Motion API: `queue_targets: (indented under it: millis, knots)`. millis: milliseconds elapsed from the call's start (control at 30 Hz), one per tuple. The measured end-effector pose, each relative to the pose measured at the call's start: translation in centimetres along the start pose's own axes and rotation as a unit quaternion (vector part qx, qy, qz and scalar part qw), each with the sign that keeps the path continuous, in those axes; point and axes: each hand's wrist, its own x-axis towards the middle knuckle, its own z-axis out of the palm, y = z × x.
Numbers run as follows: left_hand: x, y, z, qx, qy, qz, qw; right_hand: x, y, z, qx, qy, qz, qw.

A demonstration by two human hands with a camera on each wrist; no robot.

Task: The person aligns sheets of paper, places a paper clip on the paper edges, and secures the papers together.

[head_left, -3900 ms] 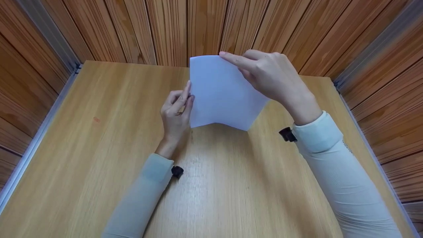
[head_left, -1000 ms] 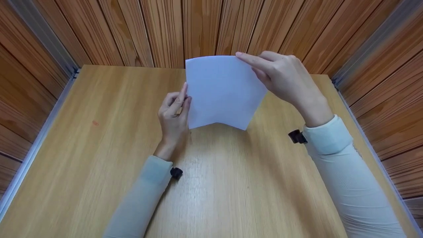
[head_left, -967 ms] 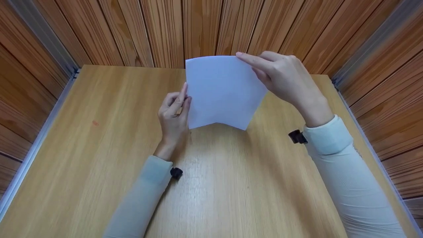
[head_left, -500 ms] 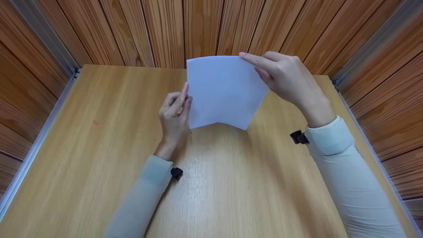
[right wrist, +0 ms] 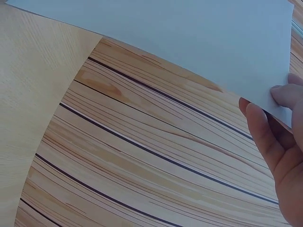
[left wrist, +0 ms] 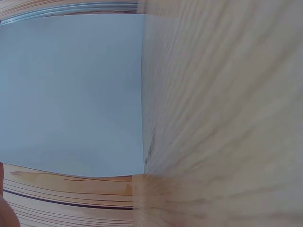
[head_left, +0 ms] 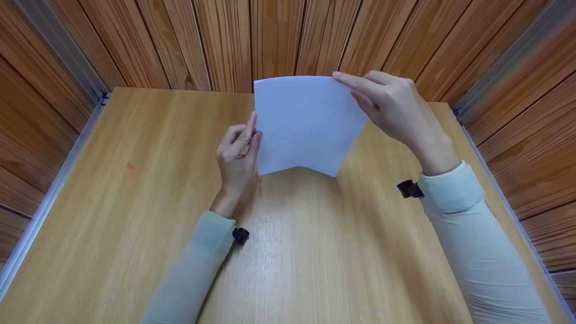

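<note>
A plain white sheet of paper (head_left: 306,121) stands on its lower edge, bowed into a curve, in the far middle of the table. My left hand (head_left: 237,153) holds its left edge between thumb and fingers. At the upper right, my right hand (head_left: 396,105) pinches the sheet, its index fingertip lying along the top edge. In the right wrist view the thumb of the right hand (right wrist: 284,137) presses the near face of the paper (right wrist: 189,38), with fingers behind it. The left wrist view shows the lower edge of the paper (left wrist: 75,94) at the tabletop.
The wooden table (head_left: 148,238) has a small reddish mark (head_left: 131,167) on its left side. Wood-plank walls (head_left: 274,40) rise behind it and at both sides. A dark clip-like piece (head_left: 410,189) sits at the right cuff, another (head_left: 241,235) at the left.
My right hand has slid rightward along the paper's top edge, its forearm shifting right too. The left hand and the sheet have hardly moved over the last second.
</note>
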Motion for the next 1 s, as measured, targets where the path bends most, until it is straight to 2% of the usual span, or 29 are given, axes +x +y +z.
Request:
queue_targets:
  millis: [300,567,1000]
  knots:
    - [-0.1,0.0,0.0,0.005,0.002,-0.004,1.0,-0.4,0.2,0.1,0.011,0.011,0.006,1.0]
    - [0.0,-0.1,0.0,0.008,0.004,0.003,1.0,-0.9,0.4,0.9,0.054,0.068,0.018,0.996]
    - [0.0,0.0,0.0,0.007,0.0,-0.01,0.9999,-1.4,0.7,1.5,0.074,0.106,0.028,0.991]
